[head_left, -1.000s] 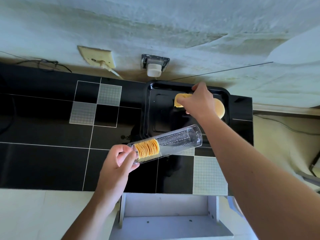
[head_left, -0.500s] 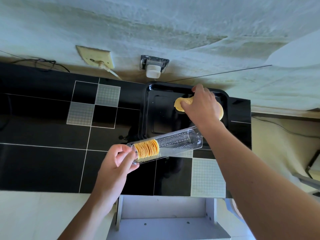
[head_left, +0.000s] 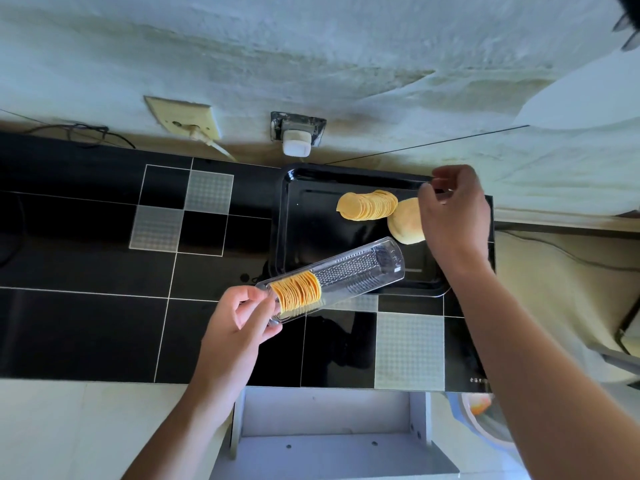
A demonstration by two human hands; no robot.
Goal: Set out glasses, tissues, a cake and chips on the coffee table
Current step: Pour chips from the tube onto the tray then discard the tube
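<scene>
Chips step – left hand (head_left: 239, 327) grips the clear plastic chip sleeve (head_left: 332, 280); right hand (head_left: 450, 209), loosely curled and holding nothing, hovers at 2 o'clock over the glossy black tray (head_left: 294, 237) – probably more chips next.

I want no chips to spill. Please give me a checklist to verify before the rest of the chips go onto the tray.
1. Left hand grips the sleeve at its end: ok.
2. Sleeve's open end lies over the tray: ok.
3. Remaining chips sit at the gripped end, far from the opening: ok.
4. Right hand holds nothing: cannot tell, its fingers are curled.
5. Free tray floor left of the laid chips: ok.
6. Cake apart from the laid chips: cannot tell, they look very close.
</scene>
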